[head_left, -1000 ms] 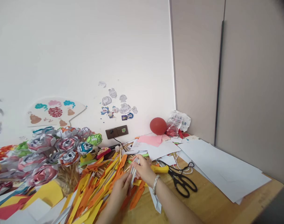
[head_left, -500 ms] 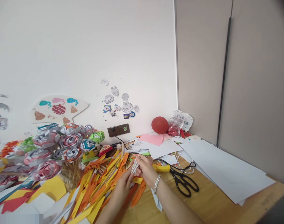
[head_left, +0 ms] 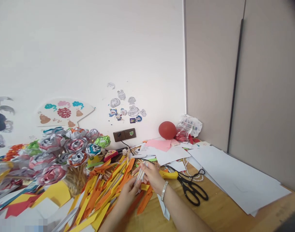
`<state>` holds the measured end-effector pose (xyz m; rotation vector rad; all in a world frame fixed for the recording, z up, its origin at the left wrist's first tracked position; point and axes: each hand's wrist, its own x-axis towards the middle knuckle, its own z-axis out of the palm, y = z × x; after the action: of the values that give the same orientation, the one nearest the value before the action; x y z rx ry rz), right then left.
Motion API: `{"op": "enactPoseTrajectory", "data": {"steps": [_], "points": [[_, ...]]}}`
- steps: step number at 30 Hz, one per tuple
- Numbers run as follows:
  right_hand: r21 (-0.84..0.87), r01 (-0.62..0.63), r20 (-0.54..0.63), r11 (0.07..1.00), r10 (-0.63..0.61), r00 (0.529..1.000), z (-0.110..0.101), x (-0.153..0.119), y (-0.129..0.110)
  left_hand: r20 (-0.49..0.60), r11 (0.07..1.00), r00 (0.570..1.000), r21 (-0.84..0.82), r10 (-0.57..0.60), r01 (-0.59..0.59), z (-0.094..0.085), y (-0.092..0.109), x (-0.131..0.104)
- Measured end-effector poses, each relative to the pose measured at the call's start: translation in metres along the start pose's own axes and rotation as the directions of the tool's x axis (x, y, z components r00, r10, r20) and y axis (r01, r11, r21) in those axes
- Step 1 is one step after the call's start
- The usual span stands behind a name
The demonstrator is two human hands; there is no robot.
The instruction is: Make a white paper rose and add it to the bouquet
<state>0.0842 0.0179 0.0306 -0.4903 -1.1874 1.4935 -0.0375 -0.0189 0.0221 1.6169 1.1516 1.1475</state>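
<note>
Between my two hands is a small piece of folded white paper [head_left: 141, 174], creased into narrow layers. My left hand [head_left: 131, 189] is closed on its lower end, thumb along the near side. The fingers of my right hand [head_left: 151, 175] pinch its upper end, and a sparkly bracelet [head_left: 164, 190] circles that wrist. Folded orange and yellow paper strips [head_left: 108, 187] lie heaped under and left of my hands. A yellow-handled tool [head_left: 168, 175] and black-handled scissors [head_left: 194, 192] rest on the table just right of my right hand.
Paper flowers [head_left: 76, 145] crowd the left side by the wall. White sheets [head_left: 234, 174] cover the table's right part. At the back sit a red balloon [head_left: 167, 130], a plastic bag [head_left: 189, 125] and pink paper [head_left: 158, 144]. A wall socket [head_left: 124, 134] has a cable plugged in.
The view has shifted slightly, so the scene sits a little further right. Both hands keep hold of the folded white paper, with only slight finger movement.
</note>
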Motion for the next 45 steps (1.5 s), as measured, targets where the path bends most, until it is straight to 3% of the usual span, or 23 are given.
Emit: {"op": "enactPoseTrajectory", "data": {"steps": [4, 7, 19, 23, 28, 31, 34, 36, 39, 42, 45], "points": [[-0.004, 0.010, 0.014, 1.000, -0.010, 1.000, 0.001, -0.001, -0.003, 0.103, 0.979, 0.993, -0.184, -0.066, 0.084, -0.001, 0.003, 0.000], [0.001, 0.020, 0.034, 1.000, -0.020, 0.999, 0.001, -0.001, -0.004, 0.143, 0.973, 0.987, -0.205, -0.076, 0.104, -0.001, 0.006, -0.002], [-0.037, -0.007, -0.005, 0.999, 0.007, 1.000, 0.003, -0.003, -0.009, 0.073, 0.998, 0.996, 0.043, -0.058, 0.055, 0.000, 0.007, -0.004], [-0.042, -0.007, -0.006, 0.999, 0.007, 1.000, 0.002, -0.002, -0.006, 0.101, 0.995, 0.993, 0.093, -0.055, 0.046, 0.001, 0.008, -0.005], [0.036, -0.018, -0.127, 0.999, 0.022, 0.992, 0.004, 0.002, -0.001, -0.011, 0.948, 0.994, 0.301, 0.113, -0.104, 0.007, 0.008, -0.007], [0.133, -0.038, -0.191, 0.990, 0.063, 0.979, 0.005, 0.003, 0.001, -0.061, 0.886, 0.996, 0.463, 0.072, -0.035, 0.009, 0.008, -0.008], [0.194, -0.036, -0.197, 0.980, 0.074, 0.978, 0.005, 0.003, 0.002, -0.077, 0.864, 0.996, 0.503, 0.043, 0.001, 0.007, 0.009, -0.009], [0.220, -0.036, -0.156, 0.975, 0.071, 0.985, 0.004, 0.002, -0.001, -0.095, 0.905, 0.993, 0.424, 0.070, -0.024, 0.007, 0.009, -0.008], [0.223, -0.051, -0.058, 0.973, 0.066, 0.996, 0.001, -0.001, -0.009, -0.143, 0.990, 0.989, 0.143, 0.036, -0.015, 0.006, 0.007, -0.004], [0.142, -0.018, -0.012, 0.990, 0.020, 1.000, -0.004, -0.002, -0.017, -0.060, 0.985, 0.996, -0.165, -0.065, 0.054, 0.005, 0.003, 0.000], [0.049, 0.018, 0.018, 0.999, -0.019, 1.000, -0.007, 0.000, -0.019, 0.030, 0.954, 0.997, -0.291, -0.073, 0.078, 0.004, 0.002, 0.001]]}}
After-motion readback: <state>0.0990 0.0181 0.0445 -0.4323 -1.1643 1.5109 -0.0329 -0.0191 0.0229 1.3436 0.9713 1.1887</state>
